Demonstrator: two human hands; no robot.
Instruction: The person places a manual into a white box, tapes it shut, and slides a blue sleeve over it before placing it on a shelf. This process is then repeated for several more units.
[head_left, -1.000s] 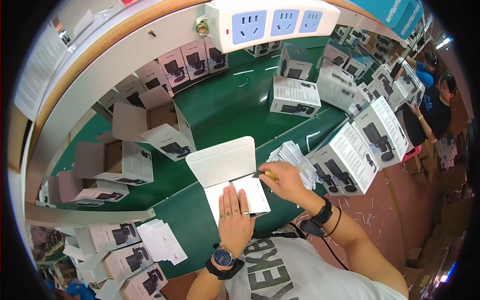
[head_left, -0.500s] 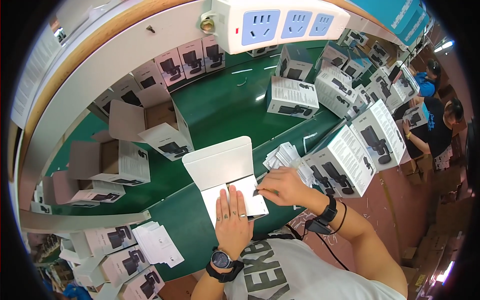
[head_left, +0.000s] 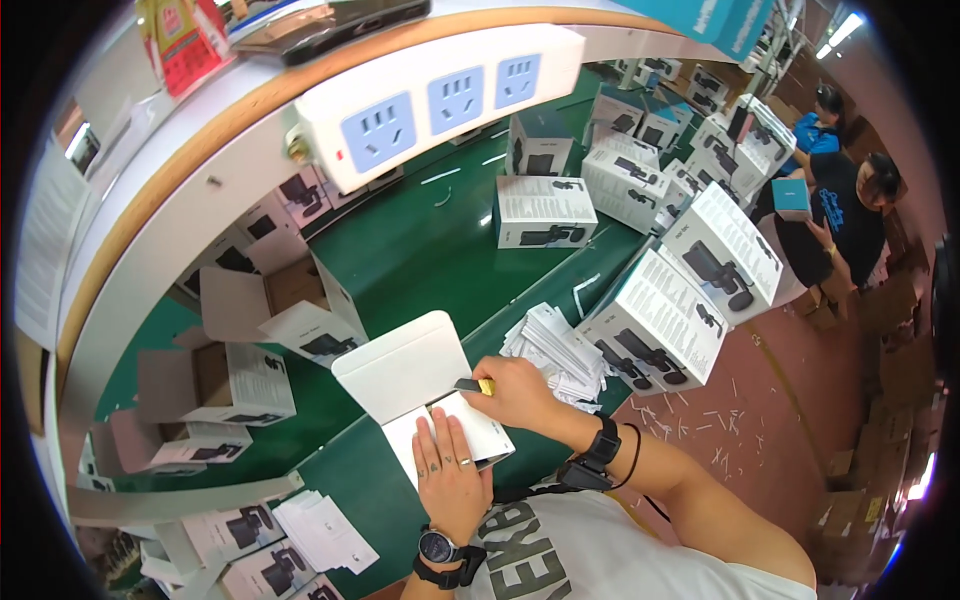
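A white cardboard box (head_left: 395, 365) sits in front of me, its large lid flap raised and leaning away. Flat across its inner white flaps lies my left hand (head_left: 447, 480), fingers straight and pressing nothing but the card. My right hand (head_left: 520, 395) is closed around a small box cutter (head_left: 473, 386), yellow and dark, pointing left at the base of the raised lid. Most of the cutter's handle is hidden in my fingers. Beside my right hand lies a pile of folded white leaflets (head_left: 560, 350).
Printed microphone boxes (head_left: 650, 335) stand at the right, more (head_left: 545, 212) at the back. Open boxes (head_left: 310, 310) stand at left. A stack of white papers (head_left: 328, 530) lies front left. A power strip (head_left: 440, 105) hangs above the green bench (head_left: 400, 225). Two people work at far right.
The right hand has moved from the box's right side up to the lid's fold, and the cutter shows more plainly. The left hand stays on the flaps. The view has shifted.
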